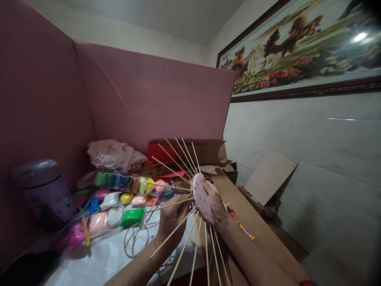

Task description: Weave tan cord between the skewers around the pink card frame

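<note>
A round disc (200, 196) covered in white cloth with red dots is held up in front of me. Thin wooden sticks (175, 157) stick out all around its edge like spokes. My right hand (214, 200) grips the disc from the right, with the thumb side lying over its face. At the disc's left edge, my left hand (174, 216) is closed among the sticks. Its fingertips are partly hidden behind the sticks and disc, so what it pinches I cannot make out. Loose loops of twine (136, 241) lie on the table to its left.
Several packets of coloured soft material, including a green packet (132, 217), cover the left of the white-covered table (95, 262). A purple tumbler (44, 190) stands at far left. Behind are a dotted cloth bundle (114, 155) and a cardboard box (205, 151). A multicoloured strip (242, 227) lies right.
</note>
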### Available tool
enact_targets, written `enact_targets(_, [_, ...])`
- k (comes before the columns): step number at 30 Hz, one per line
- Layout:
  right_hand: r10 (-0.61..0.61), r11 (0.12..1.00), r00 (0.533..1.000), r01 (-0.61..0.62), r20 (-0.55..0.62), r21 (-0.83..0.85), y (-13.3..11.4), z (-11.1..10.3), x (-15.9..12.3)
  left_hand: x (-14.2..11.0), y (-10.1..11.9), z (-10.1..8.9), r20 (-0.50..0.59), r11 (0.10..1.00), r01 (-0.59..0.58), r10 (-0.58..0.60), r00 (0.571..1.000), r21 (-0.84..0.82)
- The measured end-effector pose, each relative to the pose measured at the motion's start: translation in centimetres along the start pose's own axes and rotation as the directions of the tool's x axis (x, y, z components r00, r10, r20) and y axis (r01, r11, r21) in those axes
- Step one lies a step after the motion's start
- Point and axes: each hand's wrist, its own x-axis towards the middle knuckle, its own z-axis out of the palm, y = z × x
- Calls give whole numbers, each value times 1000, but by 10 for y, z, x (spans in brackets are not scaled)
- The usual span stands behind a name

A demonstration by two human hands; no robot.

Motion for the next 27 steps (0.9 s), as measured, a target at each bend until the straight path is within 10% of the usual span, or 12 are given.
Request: enact_targets(27, [150,984,986,-156,68,87,7,0,-1,13,10,-10,-21,994,112,-112,994,-13])
